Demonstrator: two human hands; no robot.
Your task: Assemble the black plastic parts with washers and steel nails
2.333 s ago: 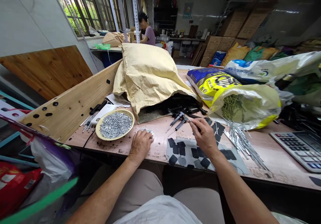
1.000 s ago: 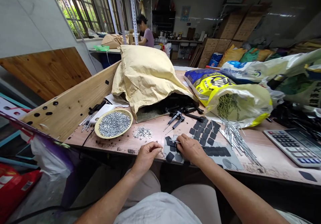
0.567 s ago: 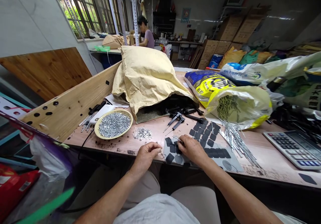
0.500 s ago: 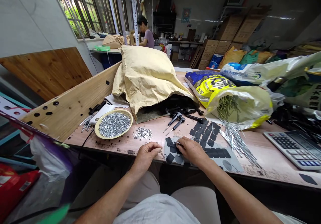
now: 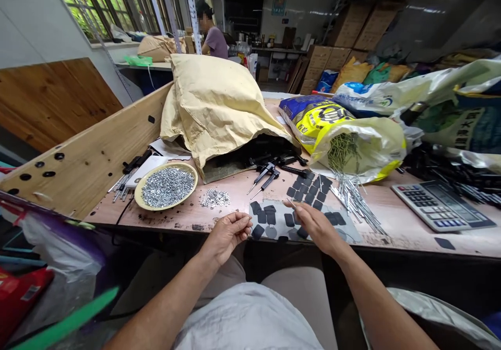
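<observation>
Right grip (image 5: 317, 228) pinches a steel pin (image 5: 290, 202) above black pads (image 5: 289, 220)
Left grip (image 5: 228, 237) fingertips together, empty or not I can't tell; yellow sack's (image 5: 313, 118) print unreadable

Two hands are counted: one left hand (image 5: 229, 237), one right hand (image 5: 316, 228). One thin metal pin (image 5: 290, 202) is seen at the right hand's fingertips. One round plate (image 5: 164, 208) is logged, heaped with washers (image 5: 167, 187), too many to be counted. One loose pile of washers (image 5: 214, 198) is noted beside it. Two black-handled spikes (image 5: 264, 177) are counted in front of the sack mouth. One kraft paper sack (image 5: 219, 107), one yellow plastic bag (image 5: 352, 151), one calculator (image 5: 442, 206) and one co-worker (image 5: 211, 39) are logged. Black pads (image 5: 309, 198) number over twenty; exact count not possible. Loose steel nails (image 5: 352, 198) are too tangled to be counted.
</observation>
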